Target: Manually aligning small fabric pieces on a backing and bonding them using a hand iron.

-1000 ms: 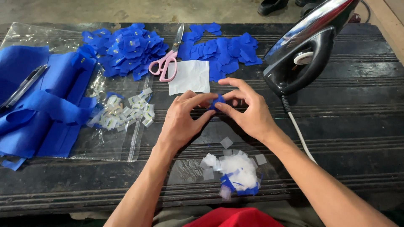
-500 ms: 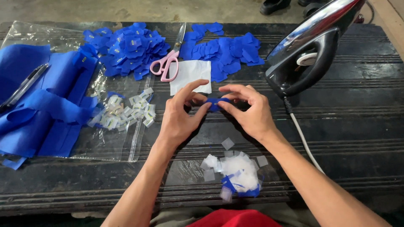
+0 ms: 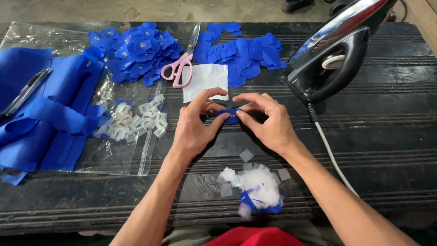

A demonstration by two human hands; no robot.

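Both of my hands meet at the middle of the dark ribbed table (image 3: 387, 127), pinching one small blue fabric piece (image 3: 229, 114) between their fingertips. My left hand (image 3: 195, 127) grips its left end and my right hand (image 3: 268, 124) its right end. Just behind the piece lies a white square sheet (image 3: 205, 81). Pink-handled scissors (image 3: 180, 68) lie to the left of that sheet. In front of my hands sits a heap of small white paper squares with blue scraps (image 3: 255, 187).
A black and silver iron (image 3: 334, 57) stands at the right, its white cord (image 3: 332, 157) trailing toward me. Two piles of blue fabric pieces (image 3: 136, 50) (image 3: 248, 52) lie at the back. Folded blue fabric (image 3: 41, 118) with a pen (image 3: 22, 95) lies left, beside small labels (image 3: 136, 120) on clear plastic.
Both hands have stayed together on the blue piece, with only small finger shifts as they work it. Nothing else on the table has moved.
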